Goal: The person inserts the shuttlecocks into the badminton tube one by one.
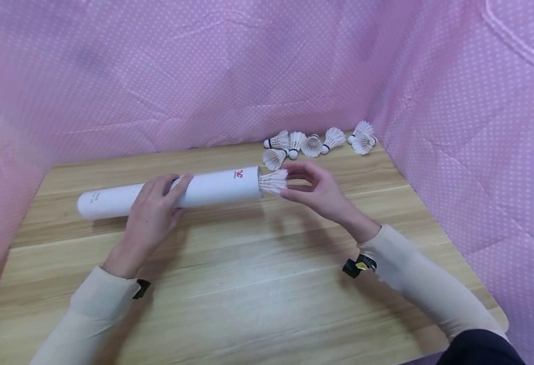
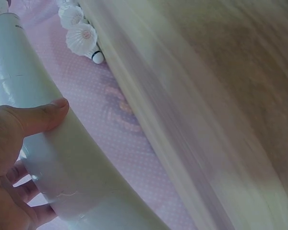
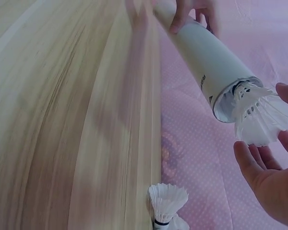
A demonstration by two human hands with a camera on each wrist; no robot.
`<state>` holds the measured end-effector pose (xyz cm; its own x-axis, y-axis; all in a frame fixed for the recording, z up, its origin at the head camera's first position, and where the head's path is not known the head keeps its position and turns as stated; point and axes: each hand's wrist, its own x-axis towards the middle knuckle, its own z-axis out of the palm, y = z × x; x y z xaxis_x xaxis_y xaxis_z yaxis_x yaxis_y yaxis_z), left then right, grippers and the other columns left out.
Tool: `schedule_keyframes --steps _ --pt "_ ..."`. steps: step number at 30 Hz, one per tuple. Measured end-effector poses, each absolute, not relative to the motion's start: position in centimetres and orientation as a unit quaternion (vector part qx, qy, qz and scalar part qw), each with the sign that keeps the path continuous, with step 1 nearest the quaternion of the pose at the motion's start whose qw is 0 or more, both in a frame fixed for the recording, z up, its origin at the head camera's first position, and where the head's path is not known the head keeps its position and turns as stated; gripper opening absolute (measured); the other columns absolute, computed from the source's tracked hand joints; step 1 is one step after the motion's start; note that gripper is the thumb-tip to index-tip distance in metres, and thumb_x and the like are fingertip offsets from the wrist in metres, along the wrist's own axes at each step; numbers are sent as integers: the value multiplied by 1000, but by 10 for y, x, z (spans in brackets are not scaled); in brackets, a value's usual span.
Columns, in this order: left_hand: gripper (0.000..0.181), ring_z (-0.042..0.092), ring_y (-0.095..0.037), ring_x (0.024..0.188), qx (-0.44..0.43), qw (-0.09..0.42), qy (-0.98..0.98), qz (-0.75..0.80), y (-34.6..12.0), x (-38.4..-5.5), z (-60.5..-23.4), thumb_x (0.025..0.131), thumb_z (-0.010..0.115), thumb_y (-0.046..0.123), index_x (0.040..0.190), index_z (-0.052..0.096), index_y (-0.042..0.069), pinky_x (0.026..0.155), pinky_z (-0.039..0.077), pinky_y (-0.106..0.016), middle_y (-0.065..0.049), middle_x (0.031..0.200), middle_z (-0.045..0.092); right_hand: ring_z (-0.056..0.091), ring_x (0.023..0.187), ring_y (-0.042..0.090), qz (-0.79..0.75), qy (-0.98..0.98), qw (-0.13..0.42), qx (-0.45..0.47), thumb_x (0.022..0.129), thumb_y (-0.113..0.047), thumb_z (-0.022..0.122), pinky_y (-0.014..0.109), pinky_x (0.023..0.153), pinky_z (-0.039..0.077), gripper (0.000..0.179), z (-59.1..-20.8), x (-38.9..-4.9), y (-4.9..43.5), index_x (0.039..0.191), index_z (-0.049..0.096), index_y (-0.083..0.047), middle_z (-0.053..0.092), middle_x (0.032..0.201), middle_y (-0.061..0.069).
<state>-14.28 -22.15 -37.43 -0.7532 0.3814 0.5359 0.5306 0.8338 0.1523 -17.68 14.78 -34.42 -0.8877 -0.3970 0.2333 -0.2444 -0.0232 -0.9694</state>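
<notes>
My left hand (image 1: pixel 150 210) grips a long white shuttlecock tube (image 1: pixel 221 186) around its middle, thumb along the side in the left wrist view. The tube lies on its side above the wooden table, its mouth toward the right. A white feather shuttlecock (image 1: pixel 273 181) sits at that mouth, its cork end inside the tube and its feather skirt sticking out. My right hand (image 1: pixel 317 190) holds the skirt's outer rim between thumb and fingertips. In the right wrist view, the dark band of the shuttlecock (image 3: pixel 259 117) shows just within the tube's mouth.
Several loose shuttlecocks (image 1: pixel 311 145) lie along the table's back edge, right of centre, two of them near the back right corner. Pink dotted cloth (image 1: pixel 230 76) hangs behind and beside the wooden table (image 1: pixel 248 294).
</notes>
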Motion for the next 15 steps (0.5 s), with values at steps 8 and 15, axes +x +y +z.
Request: schedule_keyframes --steps 8,15 --pt "89 50 -46 119 -252 246 -925 -144 -216 -140 -371 65 90 -7 144 53 13 103 41 -59 -25 131 53 59 117 36 -671 699 65 -238 81 12 76 39 93 56 55 -348 -180 141 132 55 9 58 128 17" --pt "88 50 -46 119 -250 243 -926 -146 -215 -137 -370 67 91 -3 145 53 13 103 41 -58 -24 131 53 60 117 31 -657 710 70 -244 82 8 78 40 93 56 54 -345 -181 135 132 58 5 59 131 15"
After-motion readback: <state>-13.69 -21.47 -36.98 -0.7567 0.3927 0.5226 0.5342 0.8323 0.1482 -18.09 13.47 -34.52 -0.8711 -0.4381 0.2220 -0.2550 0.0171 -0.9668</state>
